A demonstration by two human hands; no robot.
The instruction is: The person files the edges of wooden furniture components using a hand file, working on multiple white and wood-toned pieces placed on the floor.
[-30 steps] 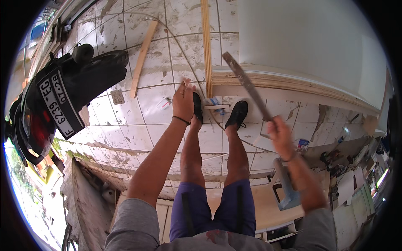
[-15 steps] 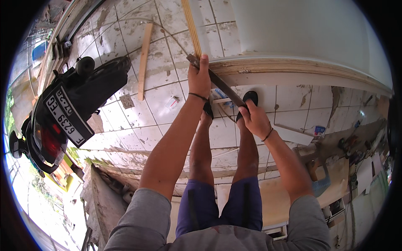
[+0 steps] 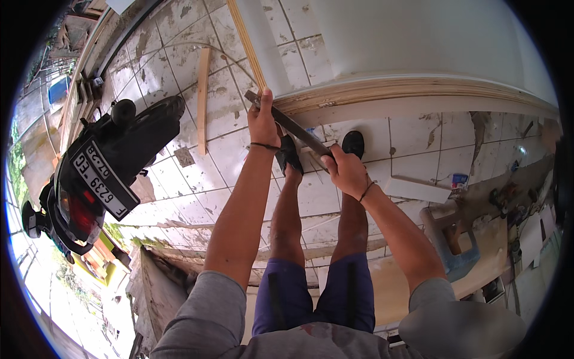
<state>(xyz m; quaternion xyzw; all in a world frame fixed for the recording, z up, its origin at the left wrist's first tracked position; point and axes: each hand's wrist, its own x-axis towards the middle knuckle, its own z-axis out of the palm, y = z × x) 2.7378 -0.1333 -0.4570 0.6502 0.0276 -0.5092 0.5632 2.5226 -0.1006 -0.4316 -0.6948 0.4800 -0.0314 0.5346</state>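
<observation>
A long, flat, dark metal file (image 3: pixel 299 131) slants across the corner of a white-faced panel with layered plywood edges (image 3: pixel 406 90). My left hand (image 3: pixel 263 124) closes around the file's far-left end, thumb on top, right at the panel's corner. Around the near-right end, my right hand (image 3: pixel 349 172) is wrapped in a fist, a little off the panel's edge. Between my hands the bar lies bare against or just beside the layered edge; exact contact is hard to tell.
A parked motorbike (image 3: pixel 95 173) stands at the left. A narrow wooden strip (image 3: pixel 204 102) lies on the dirty white tiles (image 3: pixel 185 203). To the right are a white board piece (image 3: pixel 417 189), a small blue packet (image 3: pixel 459 180) and a blue-grey plastic stool (image 3: pixel 460 263). A blurred grey shape shows lower right.
Both hands have shifted left with the file, and the panel's corner also sits farther left in view. A blurred grey shape has appeared at the lower right. My grip looks the same.
</observation>
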